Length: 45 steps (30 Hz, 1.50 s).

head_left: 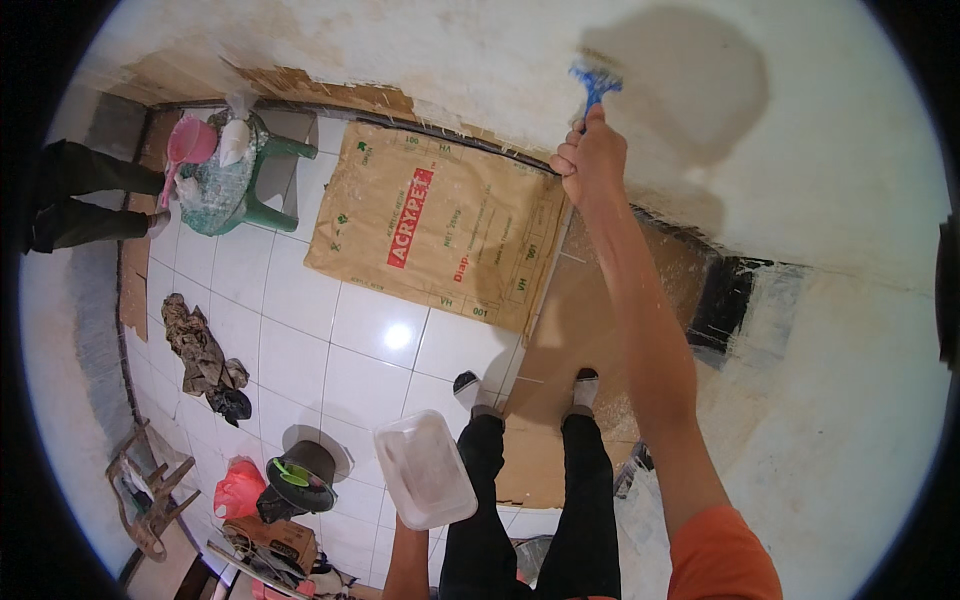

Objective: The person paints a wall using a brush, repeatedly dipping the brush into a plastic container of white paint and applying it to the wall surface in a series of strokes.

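Observation:
My right hand [595,158] is closed round the blue handle of a paintbrush [597,82], with the arm stretched up and forward. The bristles are against or very close to the pale, patchy wall [830,150]; contact cannot be told. Low in front of me, my left hand [409,530] holds up a rectangular translucent plastic tub [425,468] from beneath. Its fingers are hidden by the tub. Inside the tub, a thin whitish layer covers the bottom.
Flattened brown paper sacking [350,230] and brown sheeting [570,320] cover the tiles along the wall. A green plastic stool [255,190] carries a pink dipper [192,140]. Another person's legs [95,195] stand far left. A crumpled cloth [200,345] and black bucket [310,465] sit left.

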Tool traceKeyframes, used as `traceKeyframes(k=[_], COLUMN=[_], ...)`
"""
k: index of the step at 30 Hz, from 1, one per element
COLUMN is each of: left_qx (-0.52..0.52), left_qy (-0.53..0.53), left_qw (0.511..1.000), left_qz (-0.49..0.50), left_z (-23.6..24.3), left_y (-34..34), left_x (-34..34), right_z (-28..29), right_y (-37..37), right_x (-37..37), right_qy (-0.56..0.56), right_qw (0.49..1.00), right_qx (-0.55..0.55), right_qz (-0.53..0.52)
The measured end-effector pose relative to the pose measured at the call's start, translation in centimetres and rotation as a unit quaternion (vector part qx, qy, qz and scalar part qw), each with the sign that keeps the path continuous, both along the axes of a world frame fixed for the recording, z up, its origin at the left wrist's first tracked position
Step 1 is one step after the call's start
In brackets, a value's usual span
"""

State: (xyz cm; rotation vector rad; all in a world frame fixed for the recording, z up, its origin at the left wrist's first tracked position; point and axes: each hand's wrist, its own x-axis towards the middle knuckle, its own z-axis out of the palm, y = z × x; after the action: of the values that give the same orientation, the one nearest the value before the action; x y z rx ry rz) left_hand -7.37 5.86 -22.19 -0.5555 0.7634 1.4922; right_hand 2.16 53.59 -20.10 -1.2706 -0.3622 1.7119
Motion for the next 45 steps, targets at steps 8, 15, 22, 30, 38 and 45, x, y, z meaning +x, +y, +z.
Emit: traceKeyframes(k=[8, 15, 22, 30, 38, 45], left_qx=[0.007, -0.01, 0.006, -0.033, 0.109, -0.009], left_qy=[-0.039, 0.001, 0.004, 0.052, -0.038, 0.015], left_qw=[0.999, 1.0, 1.0, 0.997, 0.993, 1.0], left_qz=[0.037, -0.005, 0.002, -0.038, -0.032, -0.022], left_z=[1.6, 0.6, -0.3, 5.2, 11.1, 23.7], left_y=[1.5, 2.7, 8.1, 9.7, 7.3, 8.1], left_x=[-0.3, -1.8, -2.6, 1.1, 4.3, 4.6], right_z=[-3.3, -12.2, 5.5, 21.4, 26.5, 32.2], right_y=[1.0, -5.9, -21.6, -29.8, -34.8, -36.2], right_x=[-3.8, -0.9, 7.0, 10.7, 10.6, 9.0], right_qy=[-0.067, -0.033, -0.257, -0.396, -0.272, -0.376], right_qw=[0.979, 0.995, 0.92, 0.811, 0.859, 0.868], right_qx=[0.185, -0.081, 0.137, 0.244, 0.149, 0.189], right_qz=[-0.06, 0.043, 0.264, 0.356, 0.408, 0.264])
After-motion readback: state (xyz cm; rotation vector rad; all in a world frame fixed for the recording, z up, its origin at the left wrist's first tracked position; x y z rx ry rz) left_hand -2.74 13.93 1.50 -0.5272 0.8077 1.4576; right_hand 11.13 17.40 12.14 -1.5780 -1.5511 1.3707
